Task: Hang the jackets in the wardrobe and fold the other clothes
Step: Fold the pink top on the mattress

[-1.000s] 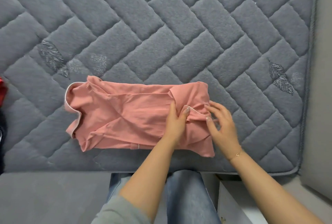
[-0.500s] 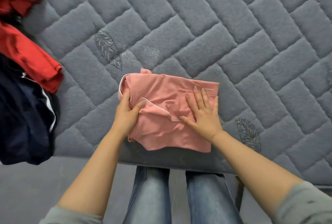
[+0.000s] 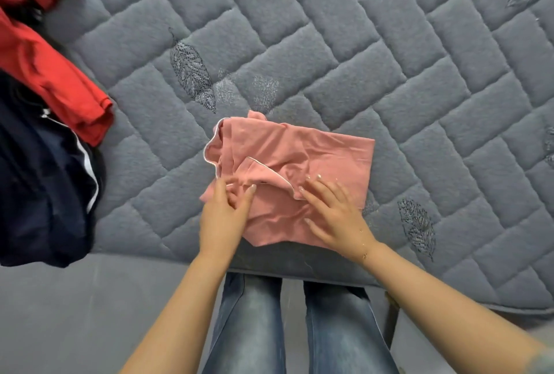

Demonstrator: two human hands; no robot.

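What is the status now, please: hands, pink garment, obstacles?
Left hand pinching pink garment at its left edge. Right hand flat on it. Garment folded on mattress. Nothing blocking.

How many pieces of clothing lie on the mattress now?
3 at least. A pink top lies at the near edge under both hands, a red garment at far left, and a navy one just below it. More may be hidden outside the picture on the left.

Bare forearms; thin gold bracelet (image 3: 364, 254); faded blue jeans (image 3: 248, 322); grey sleeve (image 3: 544, 358).
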